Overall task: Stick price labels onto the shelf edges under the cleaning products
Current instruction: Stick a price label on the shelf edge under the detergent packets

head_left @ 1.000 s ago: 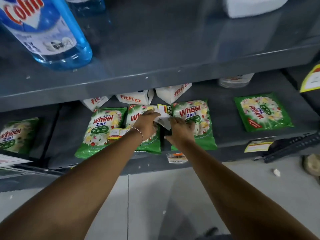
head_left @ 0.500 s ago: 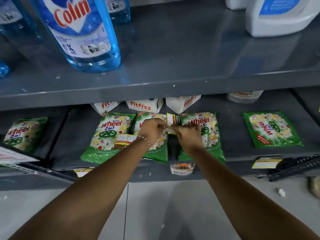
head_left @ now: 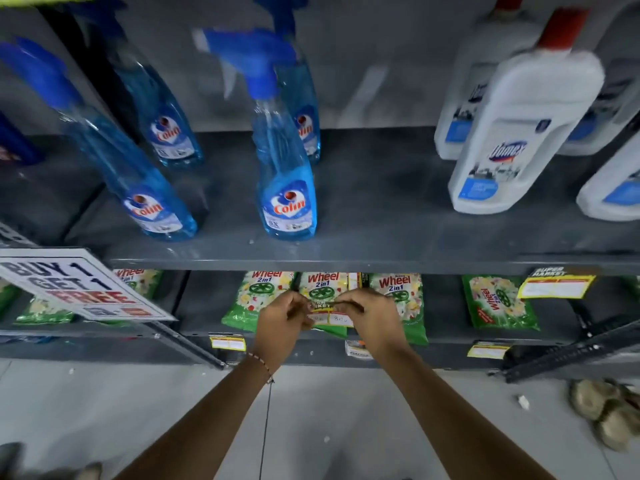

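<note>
My left hand [head_left: 282, 322] and my right hand [head_left: 372, 322] pinch a yellow and white price label [head_left: 329, 315] between them, its two ends in my fingertips. They hover in front of the green Wheel detergent packets [head_left: 398, 294] on the lower shelf. That lower shelf edge [head_left: 304, 353] carries stuck labels [head_left: 227, 342] at left, middle and right. Above, the upper shelf edge [head_left: 346, 265] is bare under the blue Colin spray bottles [head_left: 285, 174] and bears one yellow label [head_left: 556, 285] at its right end.
White Domex bottles [head_left: 519, 133] stand on the upper shelf at right. A "Buy 1 Get 1 Free" sign [head_left: 76, 285] juts out at left. Black shelf brackets [head_left: 571, 351] stick out at lower right. Pale floor tiles [head_left: 329, 427] lie below, with brownish lumps [head_left: 606, 410] at right.
The view has tilted up, bringing the upper shelf with its bottles into sight. My hands have drawn slightly back from the packets and now stretch the label flat between them.
</note>
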`<state>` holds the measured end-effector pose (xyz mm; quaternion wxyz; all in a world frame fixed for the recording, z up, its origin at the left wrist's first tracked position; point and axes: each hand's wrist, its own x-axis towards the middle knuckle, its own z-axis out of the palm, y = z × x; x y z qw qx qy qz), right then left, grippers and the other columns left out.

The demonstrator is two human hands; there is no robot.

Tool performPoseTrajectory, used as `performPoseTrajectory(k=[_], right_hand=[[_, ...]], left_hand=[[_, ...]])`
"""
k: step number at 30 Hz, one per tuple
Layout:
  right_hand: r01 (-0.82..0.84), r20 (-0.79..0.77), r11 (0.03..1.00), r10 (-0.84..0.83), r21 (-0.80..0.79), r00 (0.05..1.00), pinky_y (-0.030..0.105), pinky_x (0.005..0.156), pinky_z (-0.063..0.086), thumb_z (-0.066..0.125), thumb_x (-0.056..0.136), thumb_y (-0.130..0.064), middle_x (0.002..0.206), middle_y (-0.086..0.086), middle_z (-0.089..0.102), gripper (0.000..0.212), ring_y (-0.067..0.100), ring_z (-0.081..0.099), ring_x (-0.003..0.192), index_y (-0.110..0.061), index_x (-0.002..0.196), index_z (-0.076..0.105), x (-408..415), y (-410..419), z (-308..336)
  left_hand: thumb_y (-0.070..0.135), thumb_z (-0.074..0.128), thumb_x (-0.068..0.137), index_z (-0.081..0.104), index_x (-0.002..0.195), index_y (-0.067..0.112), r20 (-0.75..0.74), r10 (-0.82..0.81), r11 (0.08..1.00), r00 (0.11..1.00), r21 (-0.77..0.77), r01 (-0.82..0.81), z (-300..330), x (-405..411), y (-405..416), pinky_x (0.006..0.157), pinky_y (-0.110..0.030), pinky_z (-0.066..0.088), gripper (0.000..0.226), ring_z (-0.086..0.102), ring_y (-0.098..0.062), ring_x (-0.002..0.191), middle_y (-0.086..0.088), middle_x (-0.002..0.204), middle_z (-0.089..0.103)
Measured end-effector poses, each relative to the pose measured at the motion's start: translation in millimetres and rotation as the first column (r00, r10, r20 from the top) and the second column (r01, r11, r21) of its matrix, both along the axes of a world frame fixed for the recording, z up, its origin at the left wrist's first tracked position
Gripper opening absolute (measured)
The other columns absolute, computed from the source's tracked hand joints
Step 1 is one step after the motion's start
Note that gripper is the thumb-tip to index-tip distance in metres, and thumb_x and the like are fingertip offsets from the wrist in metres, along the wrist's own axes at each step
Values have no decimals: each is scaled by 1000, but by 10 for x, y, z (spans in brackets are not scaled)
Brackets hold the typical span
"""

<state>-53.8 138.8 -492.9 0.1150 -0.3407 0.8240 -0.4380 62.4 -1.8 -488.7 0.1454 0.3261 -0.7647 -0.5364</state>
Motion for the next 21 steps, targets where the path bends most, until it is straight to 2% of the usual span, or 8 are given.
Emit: performPoseTrajectory(k=[5, 11, 13, 15, 19, 21], right_hand=[[-22, -16, 999, 21, -39, 1000, 34, 75, 57, 72, 84, -15, 86, -2, 77, 8, 11, 70, 79, -17, 91, 76, 225, -146, 389], [7, -120, 999, -14, -53, 993, 31, 75, 55, 72, 86, -20, 92, 0, 77, 12, 13, 69, 80, -16, 96, 76, 400, -481, 721], [26, -120, 998, -32, -56, 992, 32, 74, 56, 71, 86, -20, 91, 1, 78, 11, 15, 70, 79, -15, 95, 76, 429, -591, 754], [36, -129, 998, -41, -46, 991, 33, 73, 56, 71, 87, -22, 89, 2, 78, 12, 17, 70, 78, -14, 94, 76, 456, -693, 769], [37, -159, 999, -39, -18, 986, 35, 72, 58, 69, 88, -24, 89, 3, 77, 13, 18, 70, 77, -15, 95, 75, 518, -870, 747], [41, -170, 999, -44, -20, 985, 35, 71, 59, 69, 88, -25, 89, 3, 77, 14, 18, 69, 77, -14, 95, 74, 549, -932, 728]], left_hand=[[-9, 53, 89, 58, 75, 17, -34, 85, 996, 996, 16, -85, 404, 264, -52, 66, -36, 61, 30, 71, -32, 69, -5, 73, 67], [-10, 51, 87, 58, 73, 22, -61, 168, 981, 984, -87, -173, 686, 353, -311, 58, -16, 56, 36, 69, -20, 61, -3, 69, 68], [-9, 51, 87, 59, 73, 21, -77, 191, 976, 979, -88, -198, 713, 373, -390, 54, -13, 53, 34, 66, -10, 55, -4, 66, 67], [-5, 53, 88, 60, 76, 18, -80, 203, 973, 976, -100, -210, 723, 388, -474, 53, -14, 53, 26, 64, -4, 52, -3, 64, 67], [7, 57, 90, 63, 83, 15, -44, 202, 967, 978, -148, -206, 699, 429, -646, 63, -28, 58, 13, 70, -18, 61, -8, 70, 73], [10, 56, 91, 64, 83, 14, -37, 208, 962, 977, -174, -211, 696, 450, -699, 64, -28, 58, 12, 71, -19, 62, -9, 71, 73]])
